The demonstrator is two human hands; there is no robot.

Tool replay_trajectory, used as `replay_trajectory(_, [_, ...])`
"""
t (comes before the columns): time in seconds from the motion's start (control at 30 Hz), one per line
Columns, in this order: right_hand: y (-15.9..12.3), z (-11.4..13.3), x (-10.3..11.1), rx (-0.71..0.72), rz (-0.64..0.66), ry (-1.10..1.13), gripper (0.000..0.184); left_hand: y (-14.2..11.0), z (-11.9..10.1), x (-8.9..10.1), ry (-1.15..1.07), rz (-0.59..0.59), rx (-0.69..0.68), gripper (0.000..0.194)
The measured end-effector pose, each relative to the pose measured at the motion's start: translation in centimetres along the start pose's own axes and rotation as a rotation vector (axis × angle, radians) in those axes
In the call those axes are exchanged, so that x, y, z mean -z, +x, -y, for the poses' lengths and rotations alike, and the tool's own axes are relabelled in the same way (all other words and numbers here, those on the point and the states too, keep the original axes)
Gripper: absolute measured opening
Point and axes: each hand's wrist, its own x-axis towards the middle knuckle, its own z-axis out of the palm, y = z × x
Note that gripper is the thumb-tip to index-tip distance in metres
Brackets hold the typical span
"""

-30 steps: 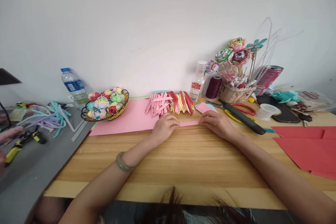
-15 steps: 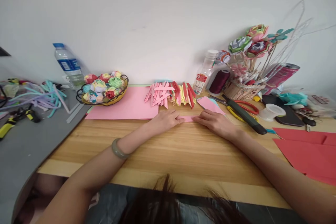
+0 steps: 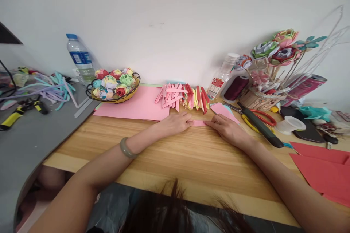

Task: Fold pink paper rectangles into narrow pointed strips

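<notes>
Between my two hands a narrow strip of pink paper [image 3: 198, 123] lies on the wooden table. The fingers of my left hand [image 3: 178, 122] are closed on its left end; a green bangle circles that wrist. At the other end, my right hand [image 3: 224, 126] pinches the strip with thumb and forefinger. Just behind sits a pile of folded paper strips [image 3: 172, 95] in pink, red and yellow. A large pink sheet [image 3: 131, 107] spreads left of my left hand, and a smaller pink piece of paper [image 3: 224, 111] lies behind my right hand.
A basket of paper flowers [image 3: 120, 99] rests on the pink sheet. Behind my right hand stand a plastic bottle [image 3: 218, 80], a thread spool [image 3: 235, 88] and a flower pot [image 3: 257, 98]. A green-handled tool [image 3: 262, 127] and red sheets [image 3: 322, 171] lie right. A water bottle [image 3: 80, 58] stands left.
The camera view has tilted and shifted, so the scene sits slightly further right in the picture. Both hands stay on the ends of the pink strip, with hardly any movement.
</notes>
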Motion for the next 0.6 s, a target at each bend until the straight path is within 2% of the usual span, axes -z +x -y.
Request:
replay_trajectory(0.37, [0.09, 0.13, -0.1, -0.024, -0.041, 0.006, 0.032, -0.34, 0.29, 0.01, 0.144, -0.021, -0.177, 0.023])
replay_trajectory(0.6, [0.04, 0.22, 0.3, -0.005, -0.018, 0.003, 0.035, -0.36, 0.12, -0.6, 0.183, -0.064, -0.207, 0.026])
